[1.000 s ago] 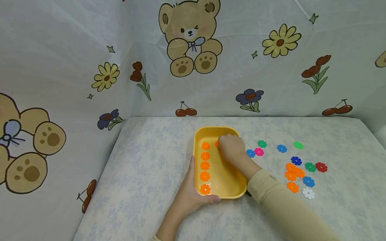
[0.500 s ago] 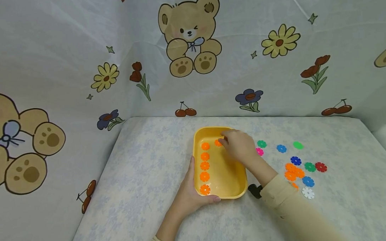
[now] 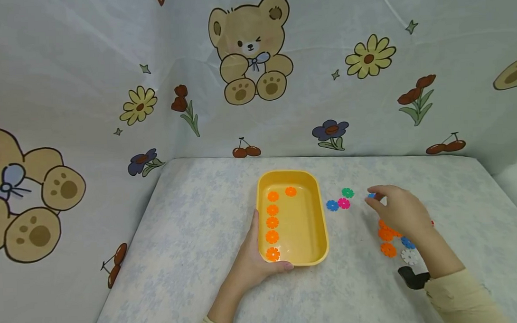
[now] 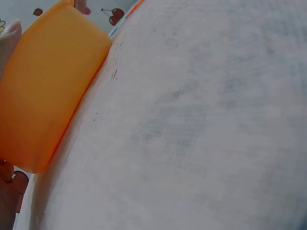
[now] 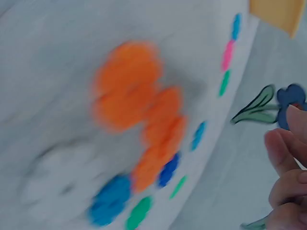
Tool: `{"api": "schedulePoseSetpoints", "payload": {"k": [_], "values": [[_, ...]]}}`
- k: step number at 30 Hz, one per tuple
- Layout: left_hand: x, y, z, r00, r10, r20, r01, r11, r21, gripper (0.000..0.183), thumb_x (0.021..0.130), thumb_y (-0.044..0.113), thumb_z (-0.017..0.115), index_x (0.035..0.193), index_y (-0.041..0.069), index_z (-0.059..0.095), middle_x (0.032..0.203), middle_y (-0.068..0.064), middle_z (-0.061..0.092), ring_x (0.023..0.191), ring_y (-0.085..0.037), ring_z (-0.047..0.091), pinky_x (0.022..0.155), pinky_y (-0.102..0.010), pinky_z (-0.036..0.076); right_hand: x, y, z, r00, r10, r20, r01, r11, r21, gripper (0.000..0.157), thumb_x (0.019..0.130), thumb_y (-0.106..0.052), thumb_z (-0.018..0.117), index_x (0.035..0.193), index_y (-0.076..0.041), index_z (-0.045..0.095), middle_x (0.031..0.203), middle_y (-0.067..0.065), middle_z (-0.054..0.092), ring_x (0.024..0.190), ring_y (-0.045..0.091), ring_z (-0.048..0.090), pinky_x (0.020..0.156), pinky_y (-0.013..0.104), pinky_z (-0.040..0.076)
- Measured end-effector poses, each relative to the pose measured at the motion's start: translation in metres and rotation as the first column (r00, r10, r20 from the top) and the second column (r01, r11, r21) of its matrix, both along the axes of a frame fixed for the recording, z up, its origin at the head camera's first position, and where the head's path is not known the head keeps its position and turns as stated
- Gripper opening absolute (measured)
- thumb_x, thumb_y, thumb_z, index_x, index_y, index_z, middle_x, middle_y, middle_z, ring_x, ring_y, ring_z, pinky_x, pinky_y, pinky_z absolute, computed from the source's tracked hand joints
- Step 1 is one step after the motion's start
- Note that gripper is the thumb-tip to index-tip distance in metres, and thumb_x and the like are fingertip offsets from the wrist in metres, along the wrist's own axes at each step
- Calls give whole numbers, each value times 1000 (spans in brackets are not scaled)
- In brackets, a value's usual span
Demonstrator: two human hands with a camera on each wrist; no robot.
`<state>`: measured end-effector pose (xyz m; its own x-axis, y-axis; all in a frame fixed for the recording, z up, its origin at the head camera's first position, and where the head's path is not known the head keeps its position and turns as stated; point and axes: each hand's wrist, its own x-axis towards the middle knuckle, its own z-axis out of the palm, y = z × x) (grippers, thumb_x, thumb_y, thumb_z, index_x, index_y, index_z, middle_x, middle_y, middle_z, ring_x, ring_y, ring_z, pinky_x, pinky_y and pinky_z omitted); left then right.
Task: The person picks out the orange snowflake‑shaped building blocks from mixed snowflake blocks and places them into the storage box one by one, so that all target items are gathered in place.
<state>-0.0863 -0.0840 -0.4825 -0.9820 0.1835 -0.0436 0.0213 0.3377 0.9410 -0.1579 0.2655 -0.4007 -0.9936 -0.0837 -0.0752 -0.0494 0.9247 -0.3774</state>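
Observation:
The yellow plastic tray [image 3: 316, 226] lies on the table; my left hand [image 3: 251, 259] grips its near left corner, thumb along the front rim and fingers against the left side. Inside it, several orange snowflake-shaped discs [image 3: 272, 223] form a column along the left, and another orange disc [image 3: 290, 191] sits near the far wall. To the tray's right, my right hand [image 3: 399, 211] hovers over loose discs, thumb and forefinger apart, holding nothing. A blue disc [image 5: 197, 135] lies below its fingertips. The hand partly hides the orange pile [image 3: 386, 234].
Right of the tray lie a blue disc [image 3: 332, 205], a pink disc [image 3: 344, 203] and a green disc [image 3: 347, 192]. A white disc [image 3: 409, 257] lies near the right wrist. A patterned cloth wall [image 3: 283, 127] rises behind the table.
My right hand has left the orange disc at the tray's far end and moved right, over the loose discs. The left hand keeps its grip on the tray.

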Motion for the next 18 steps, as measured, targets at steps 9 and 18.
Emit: {"api": "schedulePoseSetpoints", "payload": {"k": [9, 18], "values": [[1, 0, 2, 1000, -4, 3, 4, 1000, 4, 141, 59, 42, 96, 155, 46, -7, 167, 8, 10, 151, -17, 23, 119, -55, 23, 13, 51, -32, 972, -16, 234, -7, 995, 95, 62, 91, -40, 68, 134, 3, 57, 101, 14, 66, 76, 21, 55, 57, 31, 42], [1, 0, 3, 1000, -4, 10, 4, 1000, 9, 141, 58, 42, 96, 155, 46, -7, 167, 7, 10, 151, -18, 22, 119, -56, 23, 16, 58, -46, 986, 11, 168, -22, 998, 60, 50, 88, -30, 74, 126, 0, 64, 97, 10, 67, 78, 21, 57, 60, 34, 45]]}}
